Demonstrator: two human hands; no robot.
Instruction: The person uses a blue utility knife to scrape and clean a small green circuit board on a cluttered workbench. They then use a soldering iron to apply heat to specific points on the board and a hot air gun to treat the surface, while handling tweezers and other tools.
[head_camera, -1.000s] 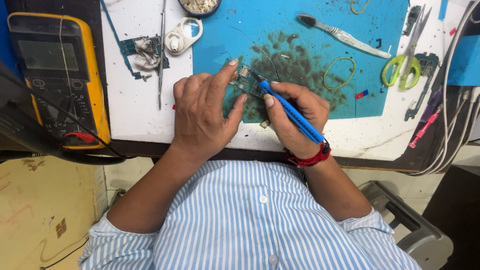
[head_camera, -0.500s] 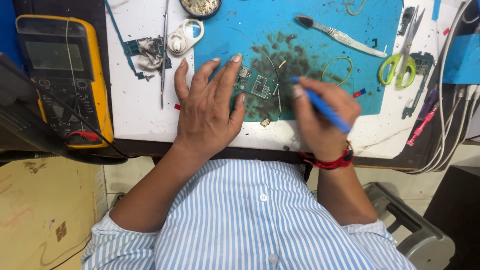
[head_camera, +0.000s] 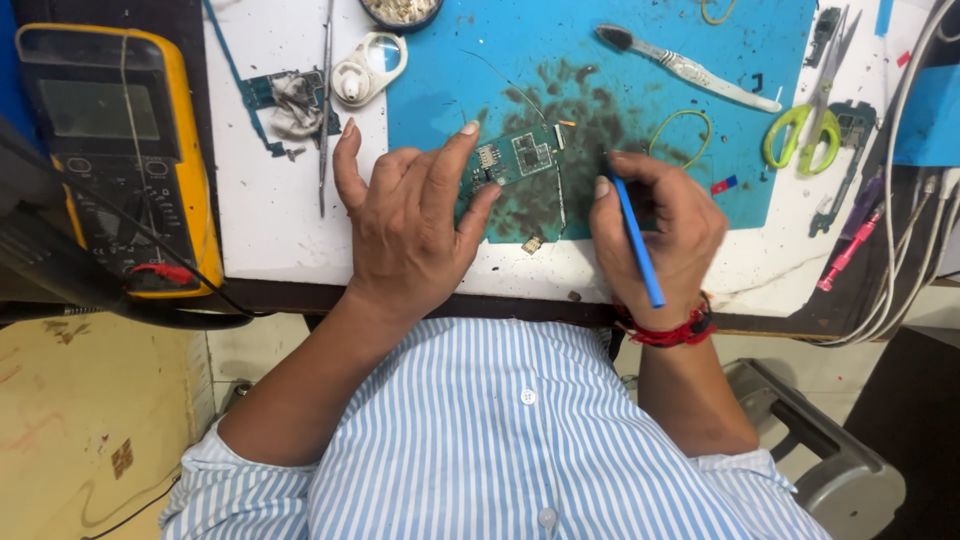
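A small green circuit board (head_camera: 515, 162) lies on the blue work mat (head_camera: 600, 80). My left hand (head_camera: 405, 225) rests flat on its left part, with the index finger and thumb pinning its edges. To the right of the board, my right hand (head_camera: 660, 235) grips a thin blue tool (head_camera: 635, 240), whose tip points down at the stained mat just beside the board. A tiny metal component (head_camera: 532, 244) sits loose near the mat's front edge.
A yellow multimeter (head_camera: 115, 150) stands at the left. Long tweezers (head_camera: 326, 100), a white loupe (head_camera: 367, 68) and another board with a rag (head_camera: 285, 105) lie behind my left hand. A brush (head_camera: 690, 68), a rubber band (head_camera: 680, 132), green-handled scissors (head_camera: 805, 125) and cables (head_camera: 900, 200) lie to the right.
My right hand with the blue tool has drawn away from the board to the right, uncovering it. My left hand has stayed on the board's left side.
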